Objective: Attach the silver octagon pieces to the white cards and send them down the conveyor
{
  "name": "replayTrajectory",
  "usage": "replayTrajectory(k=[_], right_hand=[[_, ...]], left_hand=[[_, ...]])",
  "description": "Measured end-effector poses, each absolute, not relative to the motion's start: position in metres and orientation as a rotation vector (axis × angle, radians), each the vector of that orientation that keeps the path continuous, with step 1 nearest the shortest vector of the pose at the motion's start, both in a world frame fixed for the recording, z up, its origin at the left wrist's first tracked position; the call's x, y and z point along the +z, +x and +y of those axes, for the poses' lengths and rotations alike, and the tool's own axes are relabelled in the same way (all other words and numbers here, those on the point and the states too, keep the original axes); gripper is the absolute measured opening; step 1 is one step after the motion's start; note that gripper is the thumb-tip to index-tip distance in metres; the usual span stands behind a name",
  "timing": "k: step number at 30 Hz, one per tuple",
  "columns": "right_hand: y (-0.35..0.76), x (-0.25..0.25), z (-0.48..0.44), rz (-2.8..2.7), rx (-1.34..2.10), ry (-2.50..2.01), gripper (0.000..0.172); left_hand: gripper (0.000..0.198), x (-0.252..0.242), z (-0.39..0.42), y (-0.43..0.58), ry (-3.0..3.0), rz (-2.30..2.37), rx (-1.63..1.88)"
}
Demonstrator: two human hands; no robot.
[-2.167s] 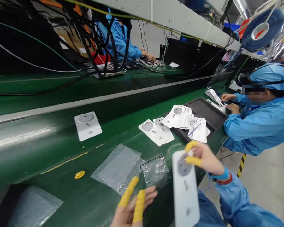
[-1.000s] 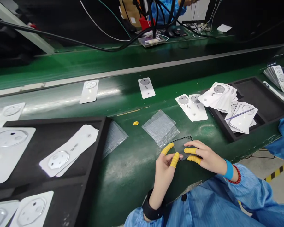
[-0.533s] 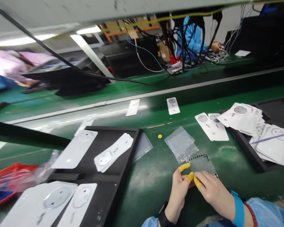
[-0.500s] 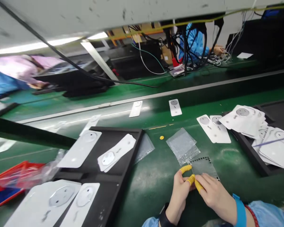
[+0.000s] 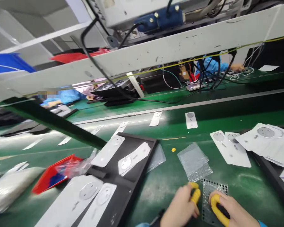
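A clear sheet edged with small black dots (image 5: 207, 197) lies on the green bench in front of me. My right hand (image 5: 229, 206) rests over its right part, with yellow covers on the fingers. The thumb and forefinger curl toward each other, and whatever is between the tips is hidden. Just left of the sheet, my left hand (image 5: 183, 201) is raised, its yellow-covered fingertips drawn together. It is blurred, and anything in the pinch is too small to name. Beyond the hands lie overlapping clear bubble bags (image 5: 194, 160).
A black tray (image 5: 139, 179) at left carries white cards with round discs. Another black tray (image 5: 265, 167) at right holds piled white cards (image 5: 265, 132). A red bin (image 5: 54, 173) stands far left. A slanted green bar (image 5: 59, 123) crosses the left side. Other people work across the bench.
My hands have moved apart from a shared pinch at the sheet's left edge. The right is now over the sheet, the left beside it. The camera view has shifted up and left.
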State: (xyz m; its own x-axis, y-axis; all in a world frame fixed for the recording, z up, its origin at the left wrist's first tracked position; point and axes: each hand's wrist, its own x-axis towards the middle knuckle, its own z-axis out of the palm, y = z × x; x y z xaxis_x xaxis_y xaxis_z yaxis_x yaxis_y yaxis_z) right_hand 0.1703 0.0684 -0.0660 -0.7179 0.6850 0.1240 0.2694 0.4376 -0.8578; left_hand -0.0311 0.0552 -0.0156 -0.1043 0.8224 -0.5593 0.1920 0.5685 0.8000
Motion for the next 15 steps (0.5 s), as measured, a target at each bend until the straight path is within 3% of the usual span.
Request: replayTrajectory(k=[4, 9, 15], right_hand=[[0.172, -0.059, 0.078, -1.670, 1.702, -0.945, 0.018], [0.174, -0.074, 0.094, -1.408, 1.635, -0.923, 0.022], [0.179, -0.063, 0.103, -1.386, 1.567, -0.943, 0.012]], left_hand=[[0.040, 0.021, 0.174, -0.045, 1.146, 1.808, 0.815], [0.038, 0.038, 0.316, -0.005, 1.162, 2.010, 0.940], [0.037, 0.031, 0.352, 0.005, 1.190, 1.983, 0.960]])
